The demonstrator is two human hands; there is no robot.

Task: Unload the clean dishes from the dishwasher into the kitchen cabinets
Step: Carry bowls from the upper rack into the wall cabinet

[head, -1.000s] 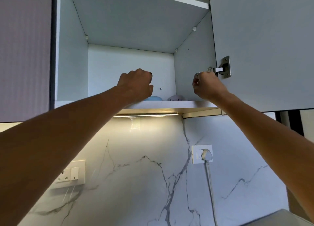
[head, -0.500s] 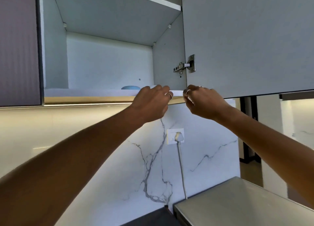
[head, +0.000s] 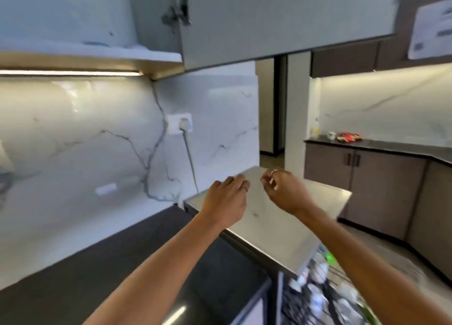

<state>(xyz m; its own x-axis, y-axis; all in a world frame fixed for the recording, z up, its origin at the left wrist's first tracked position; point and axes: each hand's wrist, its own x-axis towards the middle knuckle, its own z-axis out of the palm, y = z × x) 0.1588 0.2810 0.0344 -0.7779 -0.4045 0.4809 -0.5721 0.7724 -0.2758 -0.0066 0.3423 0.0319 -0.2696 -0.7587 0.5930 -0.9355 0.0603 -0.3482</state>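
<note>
My left hand (head: 227,197) and my right hand (head: 285,192) hang side by side in the air above the steel-topped dishwasher (head: 281,224), fingers loosely curled, holding nothing. The upper cabinet (head: 85,51) stands open at the top left, its door (head: 269,18) swung out to the right. A blue dish (head: 95,43) lies on the cabinet's bottom shelf. At the bottom right, the dishwasher rack (head: 320,290) shows blurred white dishes between dark wires.
A dark countertop (head: 122,263) runs along the marble backsplash, with a wall socket and cord (head: 182,126). Across the room are lower cabinets (head: 381,185) and a counter with a red packet (head: 348,136). A doorway (head: 271,109) opens behind the dishwasher.
Both hands came down from the cabinet shelf edge to above the dishwasher top. The view swung down and right, bringing the rack and the far counter into sight.
</note>
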